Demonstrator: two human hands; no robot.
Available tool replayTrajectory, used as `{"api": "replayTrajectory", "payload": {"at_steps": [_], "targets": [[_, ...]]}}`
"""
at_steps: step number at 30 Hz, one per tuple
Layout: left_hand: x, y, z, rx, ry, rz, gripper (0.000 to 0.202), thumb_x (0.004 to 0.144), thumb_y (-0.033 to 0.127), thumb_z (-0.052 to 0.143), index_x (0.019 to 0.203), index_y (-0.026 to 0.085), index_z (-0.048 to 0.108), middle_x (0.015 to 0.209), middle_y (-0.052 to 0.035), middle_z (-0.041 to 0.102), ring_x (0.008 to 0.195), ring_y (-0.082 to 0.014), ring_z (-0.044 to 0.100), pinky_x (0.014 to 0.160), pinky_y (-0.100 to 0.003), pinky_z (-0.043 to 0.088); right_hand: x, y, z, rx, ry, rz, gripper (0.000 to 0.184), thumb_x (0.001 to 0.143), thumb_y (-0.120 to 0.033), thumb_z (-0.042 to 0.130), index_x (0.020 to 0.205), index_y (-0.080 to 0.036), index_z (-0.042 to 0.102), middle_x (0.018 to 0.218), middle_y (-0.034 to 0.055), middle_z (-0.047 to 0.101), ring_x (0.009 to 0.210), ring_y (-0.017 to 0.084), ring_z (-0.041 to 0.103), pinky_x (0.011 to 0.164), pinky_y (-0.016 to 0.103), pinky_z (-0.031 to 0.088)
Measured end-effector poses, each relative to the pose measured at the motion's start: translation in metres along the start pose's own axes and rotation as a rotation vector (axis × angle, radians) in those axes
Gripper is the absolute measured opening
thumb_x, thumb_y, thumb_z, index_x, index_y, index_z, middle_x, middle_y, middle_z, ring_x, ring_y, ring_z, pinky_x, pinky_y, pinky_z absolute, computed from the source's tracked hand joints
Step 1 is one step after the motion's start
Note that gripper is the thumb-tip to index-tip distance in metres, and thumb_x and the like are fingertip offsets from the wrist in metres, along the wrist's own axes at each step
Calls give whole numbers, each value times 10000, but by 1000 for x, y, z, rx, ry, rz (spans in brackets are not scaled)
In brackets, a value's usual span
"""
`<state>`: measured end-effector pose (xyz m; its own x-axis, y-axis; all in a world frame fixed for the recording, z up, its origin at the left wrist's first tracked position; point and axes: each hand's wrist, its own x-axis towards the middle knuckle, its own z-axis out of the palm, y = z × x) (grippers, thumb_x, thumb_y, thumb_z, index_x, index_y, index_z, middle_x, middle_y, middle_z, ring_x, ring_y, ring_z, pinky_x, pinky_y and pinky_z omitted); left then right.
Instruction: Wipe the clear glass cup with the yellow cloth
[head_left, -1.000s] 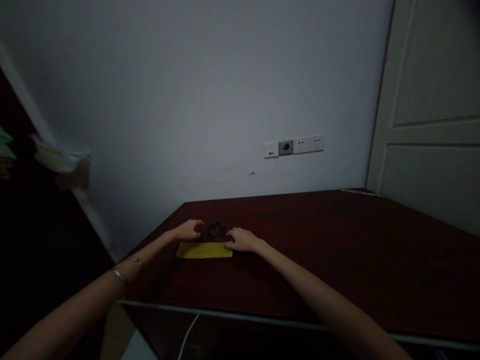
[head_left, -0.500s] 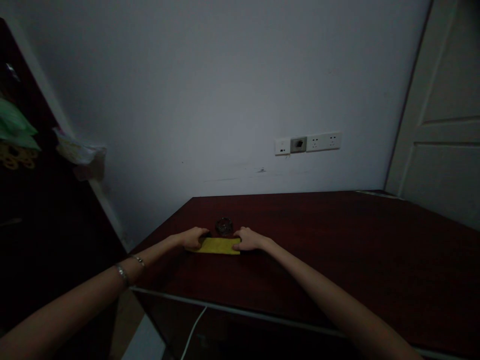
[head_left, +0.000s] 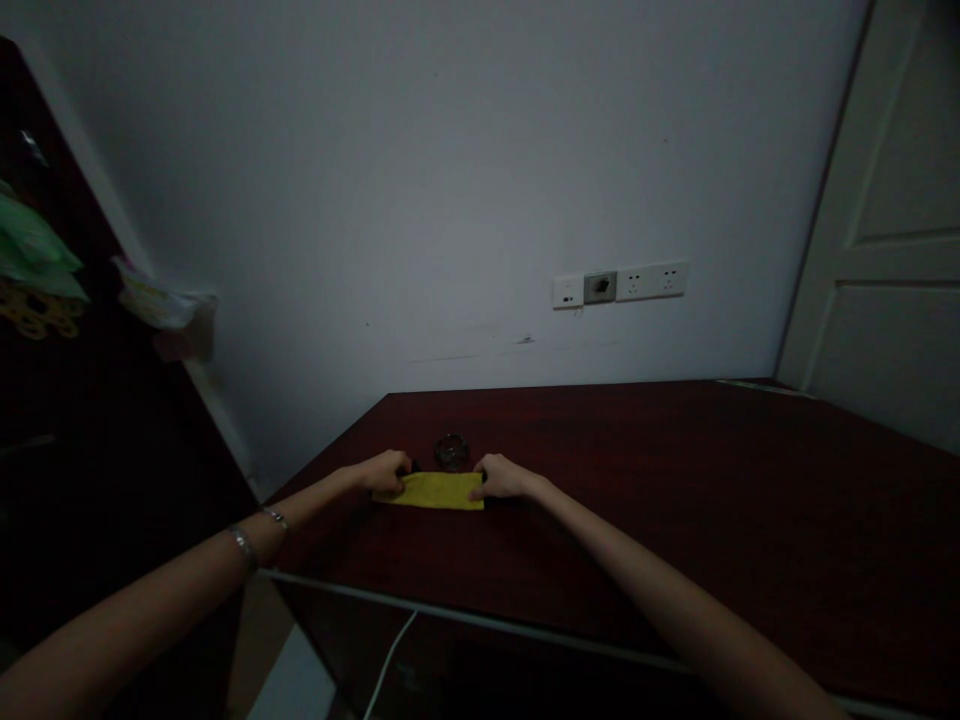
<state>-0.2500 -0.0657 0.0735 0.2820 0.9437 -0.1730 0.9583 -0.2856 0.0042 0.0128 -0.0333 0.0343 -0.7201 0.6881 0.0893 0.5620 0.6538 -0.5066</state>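
A folded yellow cloth (head_left: 440, 490) forms a long narrow strip on the dark red tabletop (head_left: 637, 500). Its left end is pinched by my left hand (head_left: 384, 473), with the thumb on the near face. At the other end, my right hand (head_left: 501, 477) grips the cloth in the same way, thumb in front. Something dark shows behind the fingers of both hands; I cannot make out what it is. Just beyond the cloth sits a round glass ashtray (head_left: 451, 452), close to my right fingertips but apart from them.
Behind the table rises a pale wall with a row of sockets (head_left: 619, 285). A white cable (head_left: 390, 660) hangs below the table's front edge. On the left is a dark door with a green bag (head_left: 34, 245); a white panelled door (head_left: 892, 300) stands at right.
Both hands still hold the cloth's ends. The cloth's upper edge is slightly higher and its strip looks a little more spread. The view has shifted slightly.
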Motion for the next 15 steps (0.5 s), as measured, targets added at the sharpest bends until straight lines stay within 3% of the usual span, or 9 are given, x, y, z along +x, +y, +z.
{"api": "replayTrajectory", "payload": {"at_steps": [6,10,15], "targets": [[-5,-4,-1,-71,-44,38,350,540,196,516,881,159,590,805,-21,621,690,-155,550,550,-201,391,-2,-2,-2,14,10,-11,328,586,-341,674,850,-145,670,774,19,653,708,146,588,567,181,384],[-6,-7,-2,-93,-138,18,212,568,232,502,718,145,624,628,2,576,586,-145,529,479,-199,349,-2,1,-2,13,39,-56,337,592,-327,672,878,-148,669,805,30,657,731,155,590,602,189,393],[0,-4,-5,-87,-13,20,242,573,211,503,754,148,651,659,-5,600,610,-151,543,509,-201,362,3,11,-10,27,73,-68,339,613,-295,651,919,-152,661,837,37,668,746,161,602,619,191,407]]}}
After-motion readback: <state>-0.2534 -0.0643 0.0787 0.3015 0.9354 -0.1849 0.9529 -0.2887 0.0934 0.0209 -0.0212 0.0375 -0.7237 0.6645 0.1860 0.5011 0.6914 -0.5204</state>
